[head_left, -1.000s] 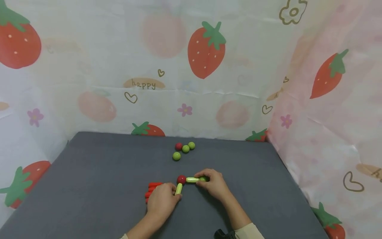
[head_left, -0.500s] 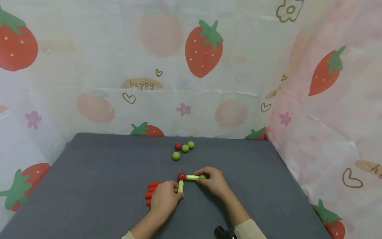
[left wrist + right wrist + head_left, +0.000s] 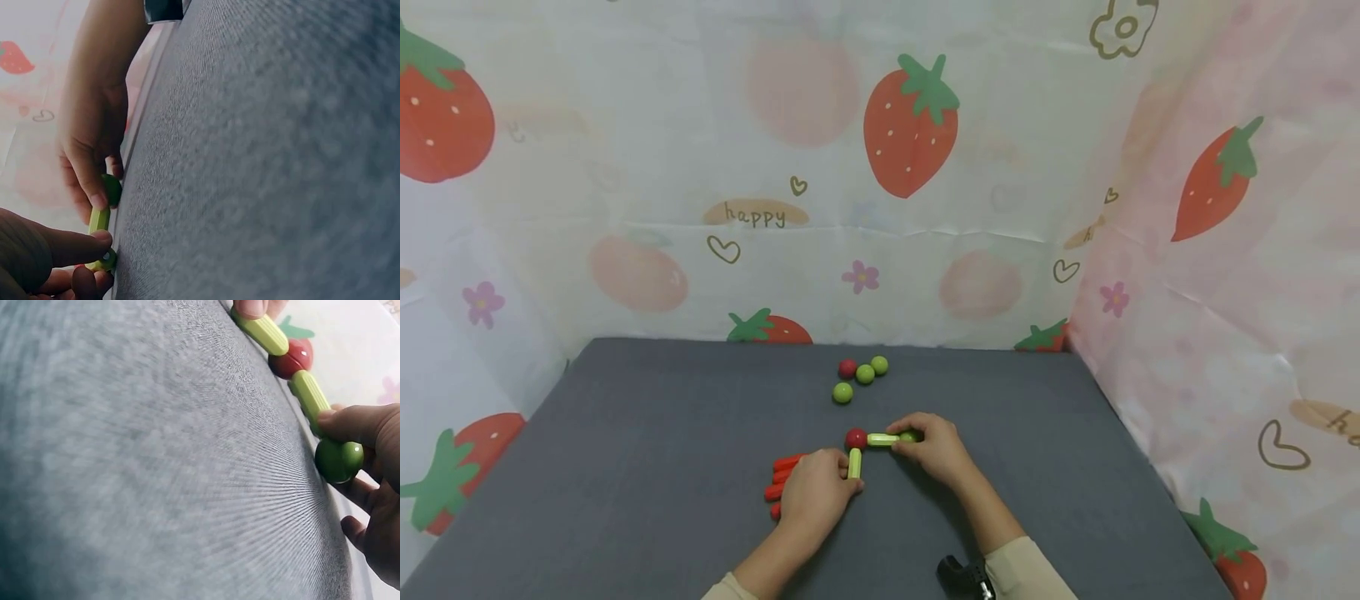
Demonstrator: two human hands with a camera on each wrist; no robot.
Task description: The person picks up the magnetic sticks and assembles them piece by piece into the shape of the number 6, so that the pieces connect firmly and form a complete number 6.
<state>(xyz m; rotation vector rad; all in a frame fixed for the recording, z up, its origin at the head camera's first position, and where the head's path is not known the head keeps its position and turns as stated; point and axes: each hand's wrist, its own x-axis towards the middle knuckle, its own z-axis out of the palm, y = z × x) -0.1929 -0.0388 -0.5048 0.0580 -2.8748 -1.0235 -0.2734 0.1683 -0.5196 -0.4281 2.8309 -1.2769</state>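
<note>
A red ball (image 3: 856,439) joins two yellow-green rods into a corner on the grey table. One rod (image 3: 854,463) points toward the person, its near end pinched by my left hand (image 3: 814,492). The other rod (image 3: 882,439) runs right to a green ball (image 3: 339,460). My right hand (image 3: 936,450) grips where this rod meets the green ball, thumb on the rod in the right wrist view. Several red rods (image 3: 784,475) lie side by side left of my left hand, which partly covers them.
Toward the table's back edge lie a loose red ball (image 3: 847,368) and three green balls (image 3: 865,374). A black device (image 3: 964,577) sits at the right sleeve. Strawberry-print cloth (image 3: 880,275) hangs behind and at the sides of the grey table (image 3: 670,433).
The rod in my left hand has swung from a slant to nearly straight toward the person. The joined pieces and both hands have shifted slightly away from the person.
</note>
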